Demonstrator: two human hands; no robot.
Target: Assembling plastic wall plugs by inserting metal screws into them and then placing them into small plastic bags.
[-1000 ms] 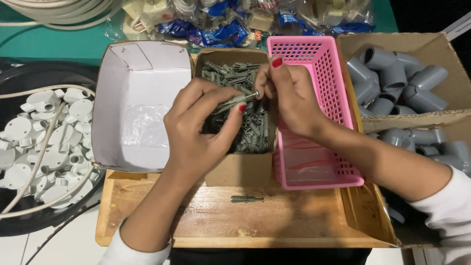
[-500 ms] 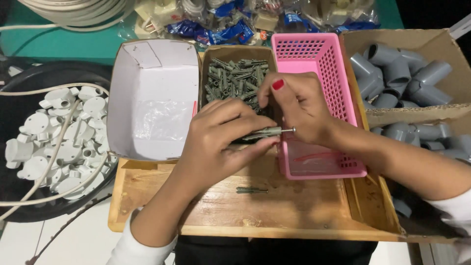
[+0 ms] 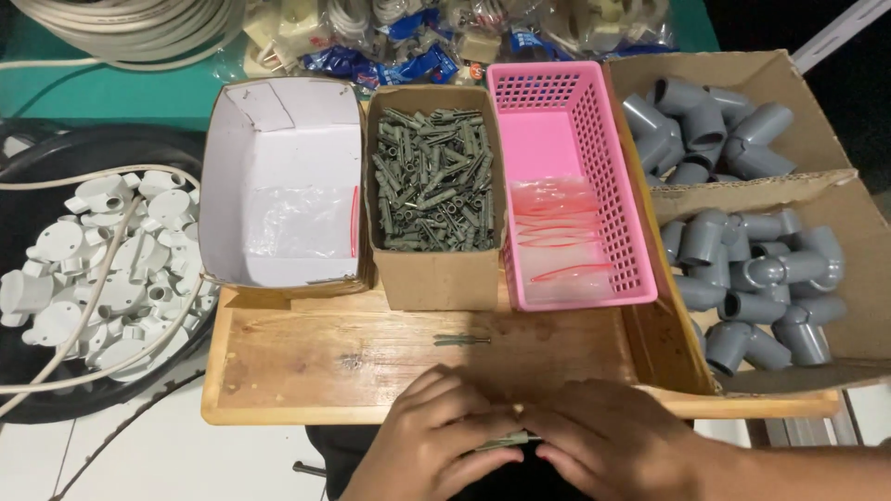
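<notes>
Left hand (image 3: 436, 436) and right hand (image 3: 603, 441): fingers pinched together on grey plugs (image 3: 506, 442) at tray (image 3: 278, 371) edge; one plug (image 3: 461, 340) lay loose.

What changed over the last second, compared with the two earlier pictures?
Both hands drew back from over the box of grey wall plugs and the pink basket to the tray's near edge. The left hand and right hand pinch grey plugs between them. The white box and single plug on the tray stayed put.
</notes>
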